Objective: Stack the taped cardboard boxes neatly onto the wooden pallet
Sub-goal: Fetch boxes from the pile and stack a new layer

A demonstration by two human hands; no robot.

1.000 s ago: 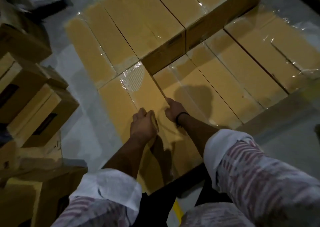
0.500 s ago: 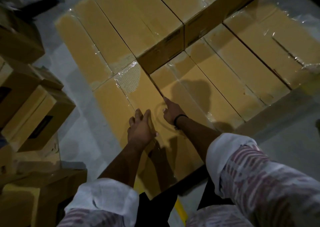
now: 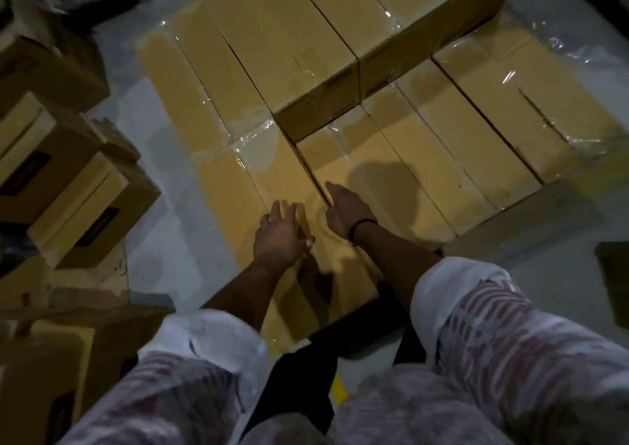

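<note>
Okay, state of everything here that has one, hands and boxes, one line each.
left hand: open, fingers spread, on or just above the near box.
right hand: open, fingers touching the seam beside that box.
near box: closed, taped, flat in the lower layer.
upper boxes: closed, taped, stacked on the lower layer.
loose boxes: off the stack at left, tilted.

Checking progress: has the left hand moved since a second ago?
Yes. The left hand has uncurled, its fingers now reaching slightly farther toward the shiny tape patch on the box.

Left hand [image 3: 280, 237] uncurled from fist, fingers now spread on taped box [image 3: 231, 206]; right hand [image 3: 343, 211] stretched forward along seam [image 3: 311, 175].
</note>
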